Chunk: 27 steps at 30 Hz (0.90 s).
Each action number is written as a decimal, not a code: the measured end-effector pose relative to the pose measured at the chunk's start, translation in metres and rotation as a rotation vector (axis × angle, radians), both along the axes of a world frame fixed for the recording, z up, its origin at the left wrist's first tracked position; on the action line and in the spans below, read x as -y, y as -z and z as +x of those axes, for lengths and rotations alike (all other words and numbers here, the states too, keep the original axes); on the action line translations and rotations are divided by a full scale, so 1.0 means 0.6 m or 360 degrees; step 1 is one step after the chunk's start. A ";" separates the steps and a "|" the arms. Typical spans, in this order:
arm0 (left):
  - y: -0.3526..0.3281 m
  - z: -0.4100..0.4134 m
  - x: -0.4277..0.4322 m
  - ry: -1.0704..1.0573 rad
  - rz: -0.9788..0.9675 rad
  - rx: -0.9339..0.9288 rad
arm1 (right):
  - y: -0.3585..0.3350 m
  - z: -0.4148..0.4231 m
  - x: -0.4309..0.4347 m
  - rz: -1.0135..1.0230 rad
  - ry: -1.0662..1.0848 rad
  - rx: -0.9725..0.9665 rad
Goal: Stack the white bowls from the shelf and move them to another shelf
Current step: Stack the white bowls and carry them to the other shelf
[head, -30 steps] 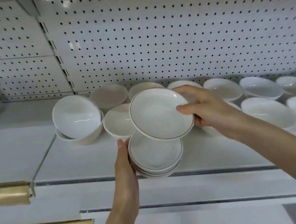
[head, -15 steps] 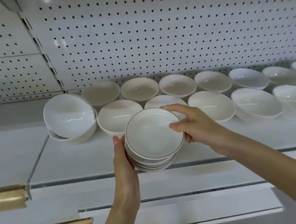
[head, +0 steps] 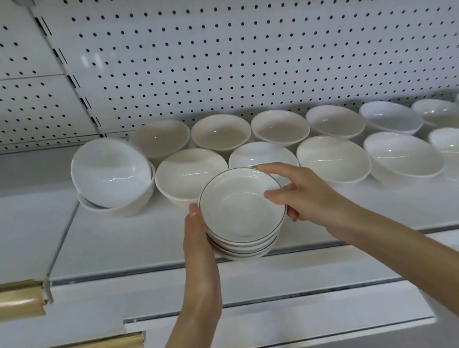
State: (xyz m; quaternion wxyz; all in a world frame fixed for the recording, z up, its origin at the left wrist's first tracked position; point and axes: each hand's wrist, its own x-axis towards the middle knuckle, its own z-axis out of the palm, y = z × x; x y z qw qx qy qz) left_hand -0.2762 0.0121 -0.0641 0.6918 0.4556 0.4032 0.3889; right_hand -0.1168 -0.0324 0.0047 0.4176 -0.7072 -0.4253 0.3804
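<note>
The stack of bowls [head: 244,248], white with dark rim lines, sits at the front edge of the shelf [head: 131,243]; you cannot tell whether it rests on the shelf or is carried. Your left hand [head: 199,247] lies against the left side of the stack, thumb tip at the rim of the top bowl [head: 236,205]. Its fingers are hidden behind the stack, so you cannot tell whether they curl round it. Your right hand [head: 308,196] pinches the top bowl at the right side of the stack: thumb on the inner wall, forefinger over the far rim, other fingers curled under the edge. Behind the stack, loose bowls [head: 331,157] stand in two rows. Behind and left of the stack, a tilted bowl [head: 110,171] leans inside another bowl.
</note>
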 end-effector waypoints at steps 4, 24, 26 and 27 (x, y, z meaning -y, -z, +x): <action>0.002 0.001 0.000 0.0011 0.0028 0.0000 | 0.002 -0.001 0.001 0.0008 0.0010 -0.0009; 0.005 -0.003 0.000 0.0064 0.0050 0.0007 | 0.063 -0.011 0.047 0.0272 0.0447 0.0194; 0.005 -0.003 0.001 0.0078 0.0058 0.0005 | 0.076 -0.031 0.065 0.0231 0.0596 -0.0266; 0.005 -0.002 0.001 0.0082 0.0060 0.0011 | 0.084 -0.039 0.071 0.0205 0.0614 -0.0451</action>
